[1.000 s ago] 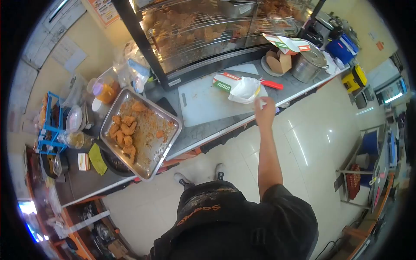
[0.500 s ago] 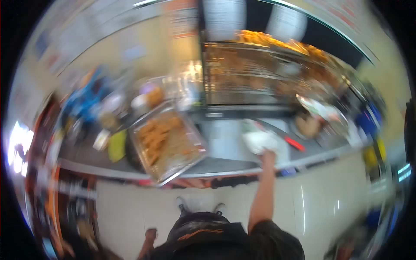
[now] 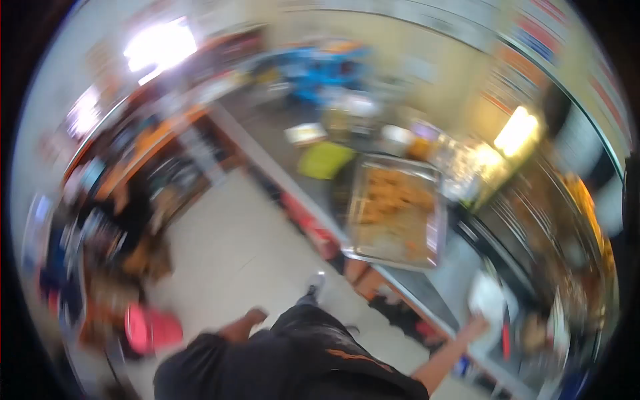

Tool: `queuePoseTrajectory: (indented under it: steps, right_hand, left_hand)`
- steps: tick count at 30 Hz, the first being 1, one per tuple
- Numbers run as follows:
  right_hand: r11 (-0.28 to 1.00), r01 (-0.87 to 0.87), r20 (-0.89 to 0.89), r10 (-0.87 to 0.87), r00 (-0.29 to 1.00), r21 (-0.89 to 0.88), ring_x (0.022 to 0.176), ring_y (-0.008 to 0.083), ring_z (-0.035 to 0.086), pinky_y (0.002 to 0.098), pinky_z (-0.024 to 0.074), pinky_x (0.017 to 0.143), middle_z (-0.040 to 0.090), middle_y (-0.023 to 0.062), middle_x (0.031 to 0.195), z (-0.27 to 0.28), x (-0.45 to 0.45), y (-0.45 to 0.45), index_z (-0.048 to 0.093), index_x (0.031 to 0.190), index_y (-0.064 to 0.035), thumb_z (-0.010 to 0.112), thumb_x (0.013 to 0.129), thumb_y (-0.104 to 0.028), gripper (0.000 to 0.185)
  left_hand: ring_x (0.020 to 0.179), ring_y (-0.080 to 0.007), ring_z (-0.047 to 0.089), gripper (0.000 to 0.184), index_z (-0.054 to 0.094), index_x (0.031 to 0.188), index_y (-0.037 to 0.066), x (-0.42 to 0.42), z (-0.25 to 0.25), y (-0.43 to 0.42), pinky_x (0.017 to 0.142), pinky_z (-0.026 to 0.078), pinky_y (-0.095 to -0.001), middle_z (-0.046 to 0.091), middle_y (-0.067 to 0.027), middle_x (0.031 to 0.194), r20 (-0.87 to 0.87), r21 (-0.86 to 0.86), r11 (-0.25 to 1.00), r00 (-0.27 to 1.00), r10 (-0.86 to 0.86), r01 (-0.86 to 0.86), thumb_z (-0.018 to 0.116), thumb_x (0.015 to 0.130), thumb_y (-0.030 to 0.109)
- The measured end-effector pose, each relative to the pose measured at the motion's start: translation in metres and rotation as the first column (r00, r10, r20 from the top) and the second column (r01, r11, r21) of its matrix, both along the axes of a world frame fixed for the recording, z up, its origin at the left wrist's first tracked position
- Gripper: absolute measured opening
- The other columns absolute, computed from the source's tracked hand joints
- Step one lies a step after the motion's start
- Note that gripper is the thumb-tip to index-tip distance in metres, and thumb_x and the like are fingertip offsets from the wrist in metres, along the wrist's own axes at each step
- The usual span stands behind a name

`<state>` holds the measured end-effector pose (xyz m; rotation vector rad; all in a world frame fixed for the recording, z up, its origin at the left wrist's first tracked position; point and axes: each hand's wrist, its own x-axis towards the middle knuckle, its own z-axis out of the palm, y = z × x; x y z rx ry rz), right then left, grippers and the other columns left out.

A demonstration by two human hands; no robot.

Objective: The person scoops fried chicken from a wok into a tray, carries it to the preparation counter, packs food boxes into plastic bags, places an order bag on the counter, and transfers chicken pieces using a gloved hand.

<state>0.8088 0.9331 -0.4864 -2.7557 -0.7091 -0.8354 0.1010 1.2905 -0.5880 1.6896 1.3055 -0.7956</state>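
Note:
My right hand reaches to the counter at the lower right and grips the near end of a crumpled white bundle; blur hides whether it is cloth or a bag. Beside the bundle lies a red-handled tool. My left hand hangs low over the floor, away from the counter, its fingers smeared by motion. A metal tray of brown, fried-looking pieces sits on the counter to the left of the bundle, its near corner over the edge.
Behind the counter's right part stands a lit display cabinet. Left of the tray are a yellow-green cloth-like item, a white container and a blue bag. Another person in dark clothing is at the left, near a pink bin.
My view has swung left, so the counter now runs diagonally and the tray appears farther right. My right hand stays at the white bundle; the left remains low by my side.

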Motion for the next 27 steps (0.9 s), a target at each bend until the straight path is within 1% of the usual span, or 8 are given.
queuePoseTrajectory:
  steps: [2, 4, 8, 11, 17, 21, 24, 27]
  right_hand:
    - [0.646, 0.331, -0.559, 0.18, 0.81, 0.688, 0.086, 0.024, 0.057, 0.0416, 0.0455, 0.074, 0.062, 0.0088, 0.099, 0.013, 0.002, 0.029, 0.058, 0.111, -0.0036, 0.065, 0.082, -0.015, 0.032]
    - [0.101, 0.632, -0.613, 0.401, 0.681, 0.768, 0.078, 0.0178, 0.058, 0.0324, 0.0502, 0.062, 0.061, 0.0076, 0.098, 0.07, -0.022, 0.057, 0.051, 0.121, -0.003, 0.068, 0.083, -0.017, 0.044]
    - [-0.101, 0.55, -0.427, 0.52, 0.739, 0.829, 0.09, 0.0214, 0.063, 0.0343, 0.0567, 0.069, 0.06, 0.0137, 0.107, 0.116, -0.066, 0.071, 0.049, 0.124, 0.0015, 0.068, 0.085, -0.012, 0.045]
    - [0.01, 0.74, -0.609, 0.575, 0.546, 0.672, 0.096, 0.0263, 0.064, 0.0367, 0.0581, 0.074, 0.05, 0.0228, 0.123, 0.096, -0.063, 0.062, 0.038, 0.132, 0.0109, 0.067, 0.085, -0.009, 0.059]
    - [-0.098, 0.692, -0.565, 0.503, 0.654, 0.715, 0.091, 0.0306, 0.065, 0.0378, 0.058, 0.074, 0.027, 0.0314, 0.14, 0.107, -0.087, 0.061, 0.01, 0.14, 0.018, 0.066, 0.083, -0.004, 0.082]
    - [-0.078, 0.708, -0.576, 0.523, 0.628, 0.701, 0.09, 0.0291, 0.065, 0.0366, 0.0572, 0.07, 0.036, 0.028, 0.134, 0.107, -0.099, 0.048, 0.022, 0.139, 0.0138, 0.066, 0.083, -0.007, 0.074]
    - [0.048, 0.718, -0.645, 0.484, 0.592, 0.695, 0.086, 0.0249, 0.064, 0.0346, 0.0556, 0.066, 0.05, 0.0224, 0.119, 0.102, -0.114, 0.029, 0.036, 0.132, 0.0089, 0.066, 0.083, -0.01, 0.06]
    - [0.188, 0.74, -0.73, 0.438, 0.525, 0.645, 0.08, 0.0208, 0.063, 0.0328, 0.0536, 0.062, 0.059, 0.0154, 0.102, 0.09, -0.132, 0.004, 0.047, 0.122, 0.0036, 0.065, 0.084, -0.012, 0.045]
  left_hand:
    - [0.074, -0.0284, 0.065, 0.028, 0.069, 0.086, 0.005, 0.019, 0.007, 0.013, 0.069, 0.051, -0.0422, 0.067, -0.0157, 0.079, 0.078, -0.024, 0.998, 0.995, 0.06, -0.058, 0.048, 0.082, 0.023]
    - [0.073, -0.0273, 0.064, 0.028, 0.067, 0.089, 0.004, 0.042, 0.018, 0.024, 0.068, 0.051, -0.0417, 0.066, -0.0149, 0.079, 0.136, -0.091, 0.976, 0.968, 0.211, -0.2, 0.049, 0.083, 0.025]
    - [0.072, -0.0252, 0.061, 0.029, 0.064, 0.094, 0.004, 0.078, 0.03, 0.037, 0.066, 0.05, -0.0407, 0.064, -0.0133, 0.08, 0.21, -0.155, 0.956, 0.938, 0.277, -0.247, 0.05, 0.085, 0.027]
    - [0.072, -0.0236, 0.059, 0.03, 0.062, 0.097, 0.004, 0.096, 0.037, 0.035, 0.065, 0.049, -0.04, 0.062, -0.0121, 0.08, 0.237, -0.162, 0.952, 0.926, 0.295, -0.262, 0.051, 0.086, 0.029]
    - [0.07, -0.0204, 0.055, 0.034, 0.058, 0.105, 0.004, 0.082, 0.053, 0.032, 0.063, 0.048, -0.0384, 0.059, -0.0096, 0.08, 0.297, -0.141, 0.928, 0.879, 0.372, -0.345, 0.052, 0.088, 0.033]
    - [0.069, -0.0183, 0.052, 0.038, 0.055, 0.11, 0.003, 0.067, 0.066, 0.032, 0.062, 0.047, -0.0374, 0.057, -0.008, 0.081, 0.439, -0.121, 0.943, 0.835, 0.331, -0.31, 0.054, 0.089, 0.035]
    - [0.096, -0.0347, 0.055, 0.043, 0.05, 0.12, -0.004, 0.073, 0.069, 0.03, 0.077, 0.054, -0.0432, 0.048, -0.0263, 0.118, 0.616, 0.036, 0.998, 0.787, 0.024, -0.058, 0.065, 0.08, 0.001]
    - [0.088, -0.0316, 0.059, 0.05, 0.055, 0.107, -0.002, 0.084, 0.048, 0.031, 0.07, 0.057, -0.0392, 0.056, -0.0214, 0.105, 0.549, 0.007, 0.999, 0.835, 0.041, -0.053, 0.081, 0.067, 0.013]
